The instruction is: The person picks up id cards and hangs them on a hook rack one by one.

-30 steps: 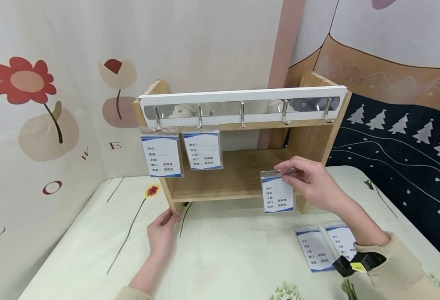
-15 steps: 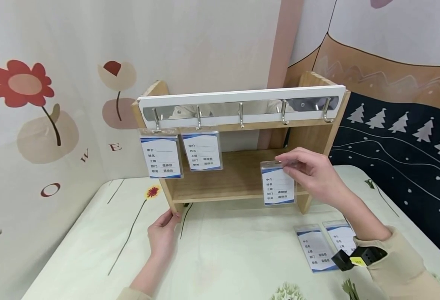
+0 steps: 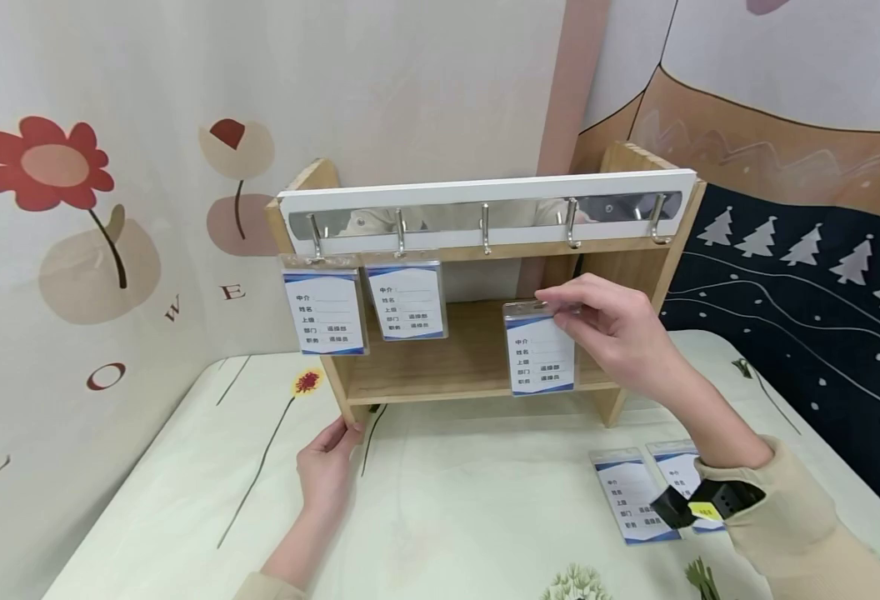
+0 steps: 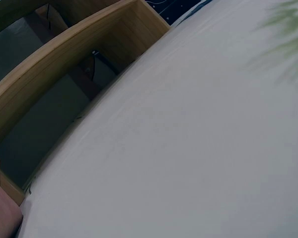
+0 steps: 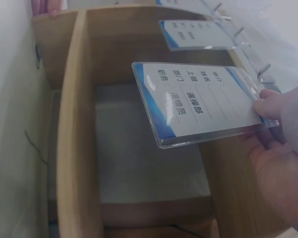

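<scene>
Right hand (image 3: 612,337) is pinching a badge (image 3: 540,357) at its top edge, before the shelf (image 3: 470,346), lower than the hooks (image 3: 485,227). Left hand (image 3: 323,468) is gripping the left foot (image 3: 346,408); its hidden fingers are perhaps curling behind. Two badges (image 3: 325,315) are hanging at left; two more badges (image 3: 627,492) are lying on the table (image 3: 470,500).

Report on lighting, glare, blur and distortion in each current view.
Head view: bright and even, the held badge sharp, reflections in the metal strip; left wrist view: dim, the shelf dark inside with its edge looking bowed, the green print blurred; right wrist view: hazy, washed out at upper right, glints along the held badge's lower edge.
</scene>
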Action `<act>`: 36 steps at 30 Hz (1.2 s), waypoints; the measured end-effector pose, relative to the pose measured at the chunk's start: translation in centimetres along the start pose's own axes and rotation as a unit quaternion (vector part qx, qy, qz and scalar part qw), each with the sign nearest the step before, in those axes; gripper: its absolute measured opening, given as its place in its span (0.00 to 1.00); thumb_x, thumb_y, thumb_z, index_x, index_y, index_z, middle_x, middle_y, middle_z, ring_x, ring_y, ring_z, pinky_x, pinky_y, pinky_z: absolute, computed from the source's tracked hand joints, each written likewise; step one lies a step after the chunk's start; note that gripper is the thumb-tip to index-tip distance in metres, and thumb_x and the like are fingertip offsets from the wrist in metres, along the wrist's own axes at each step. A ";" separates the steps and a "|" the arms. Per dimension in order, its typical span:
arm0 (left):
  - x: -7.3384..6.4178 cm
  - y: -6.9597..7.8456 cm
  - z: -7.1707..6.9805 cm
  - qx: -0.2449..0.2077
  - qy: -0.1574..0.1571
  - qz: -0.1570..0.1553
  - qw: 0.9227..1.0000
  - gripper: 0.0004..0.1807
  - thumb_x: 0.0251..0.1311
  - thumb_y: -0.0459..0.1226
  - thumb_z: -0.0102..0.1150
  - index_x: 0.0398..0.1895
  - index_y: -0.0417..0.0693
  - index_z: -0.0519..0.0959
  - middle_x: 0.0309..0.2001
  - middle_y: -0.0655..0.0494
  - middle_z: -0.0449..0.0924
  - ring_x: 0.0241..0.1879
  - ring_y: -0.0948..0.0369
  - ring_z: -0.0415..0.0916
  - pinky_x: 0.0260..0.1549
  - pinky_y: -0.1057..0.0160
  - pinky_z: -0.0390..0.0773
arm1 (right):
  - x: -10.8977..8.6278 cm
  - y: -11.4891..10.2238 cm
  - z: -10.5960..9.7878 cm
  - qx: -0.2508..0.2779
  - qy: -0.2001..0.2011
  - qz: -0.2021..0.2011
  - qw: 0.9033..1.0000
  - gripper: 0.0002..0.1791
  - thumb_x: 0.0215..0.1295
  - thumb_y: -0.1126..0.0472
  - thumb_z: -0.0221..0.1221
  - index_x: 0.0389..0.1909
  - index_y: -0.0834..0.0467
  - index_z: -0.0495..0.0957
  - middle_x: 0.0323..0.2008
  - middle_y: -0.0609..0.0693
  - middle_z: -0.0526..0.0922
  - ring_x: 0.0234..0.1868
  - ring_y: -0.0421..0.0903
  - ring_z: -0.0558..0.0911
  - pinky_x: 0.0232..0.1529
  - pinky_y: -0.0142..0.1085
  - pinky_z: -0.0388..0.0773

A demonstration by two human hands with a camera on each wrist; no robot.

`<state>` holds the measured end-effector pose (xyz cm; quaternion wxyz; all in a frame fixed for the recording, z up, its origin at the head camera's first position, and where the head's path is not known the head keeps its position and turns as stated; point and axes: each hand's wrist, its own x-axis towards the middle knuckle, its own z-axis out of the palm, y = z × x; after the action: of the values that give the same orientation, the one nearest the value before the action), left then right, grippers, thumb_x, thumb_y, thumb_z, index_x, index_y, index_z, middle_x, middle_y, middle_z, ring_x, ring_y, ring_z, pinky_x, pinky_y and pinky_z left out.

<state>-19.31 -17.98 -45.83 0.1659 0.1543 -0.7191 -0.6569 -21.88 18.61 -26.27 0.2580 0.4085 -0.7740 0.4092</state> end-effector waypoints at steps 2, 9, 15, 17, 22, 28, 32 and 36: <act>0.0 0.1 0.1 0.003 0.000 0.002 1.000 0.22 0.69 0.37 0.64 0.63 0.36 0.79 0.58 0.37 0.80 0.43 0.75 0.80 0.42 0.80 0.76 | 0.4 -0.2 0.1 0.003 0.002 -0.010 1.000 0.20 0.61 0.84 0.61 0.52 0.66 0.84 0.44 0.51 0.86 0.43 0.46 0.81 0.44 0.24 0.79; -0.1 0.2 0.2 0.007 -0.001 0.002 1.000 0.22 0.69 0.37 0.64 0.62 0.36 0.79 0.58 0.37 0.80 0.48 0.66 0.82 0.42 0.80 0.75 | 1.4 -0.9 0.4 0.033 0.007 -0.026 0.999 0.20 0.59 0.86 0.61 0.50 0.69 0.83 0.45 0.55 0.86 0.45 0.40 0.81 0.47 0.26 0.80; 0.0 0.1 0.2 0.004 -0.002 0.004 1.000 0.22 0.69 0.37 0.64 0.63 0.35 0.79 0.58 0.36 0.80 0.47 0.68 0.81 0.42 0.80 0.76 | 1.9 -1.2 0.8 0.041 0.013 -0.034 0.998 0.19 0.60 0.86 0.61 0.50 0.69 0.83 0.45 0.58 0.85 0.46 0.41 0.82 0.49 0.27 0.80; 0.0 0.0 0.1 0.004 -0.002 0.004 1.000 0.22 0.69 0.37 0.64 0.63 0.35 0.79 0.58 0.37 0.80 0.45 0.72 0.81 0.42 0.80 0.76 | 2.1 -1.2 0.9 0.045 0.016 -0.038 0.998 0.19 0.60 0.86 0.61 0.50 0.69 0.83 0.45 0.58 0.86 0.47 0.41 0.82 0.49 0.27 0.80; 0.1 -0.1 0.1 0.001 -0.002 0.003 1.000 0.22 0.69 0.36 0.64 0.63 0.36 0.79 0.58 0.37 0.80 0.41 0.77 0.80 0.42 0.80 0.75 | 2.4 -1.4 1.3 0.059 0.028 -0.046 0.997 0.18 0.60 0.85 0.61 0.50 0.70 0.82 0.44 0.56 0.85 0.45 0.42 0.81 0.46 0.27 0.80; 0.2 -0.1 0.0 0.009 -0.002 0.003 1.000 0.22 0.69 0.37 0.64 0.62 0.36 0.80 0.57 0.37 0.81 0.43 0.74 0.81 0.42 0.80 0.75 | 2.9 -1.6 2.0 0.066 0.047 -0.055 0.995 0.19 0.61 0.85 0.59 0.52 0.70 0.82 0.45 0.57 0.85 0.43 0.45 0.79 0.41 0.27 0.77; 0.2 -0.2 0.0 0.012 0.002 0.006 1.000 0.21 0.69 0.37 0.64 0.62 0.36 0.80 0.57 0.37 0.81 0.43 0.74 0.81 0.42 0.80 0.76 | 3.4 -1.8 2.4 0.067 0.054 -0.057 0.995 0.18 0.63 0.83 0.60 0.52 0.70 0.82 0.46 0.58 0.85 0.43 0.45 0.79 0.41 0.27 0.77; 0.2 -0.1 0.0 0.012 0.003 0.007 1.000 0.21 0.69 0.36 0.64 0.62 0.35 0.80 0.57 0.37 0.81 0.42 0.75 0.80 0.42 0.80 0.76 | 4.0 -2.1 2.7 0.062 0.058 -0.061 0.995 0.17 0.64 0.81 0.60 0.53 0.70 0.82 0.47 0.58 0.85 0.42 0.47 0.79 0.40 0.28 0.77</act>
<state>-19.55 -18.05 -45.95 0.1707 0.1534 -0.7273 -0.6468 -22.38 13.99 -23.86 0.3011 0.4452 -0.7048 0.4630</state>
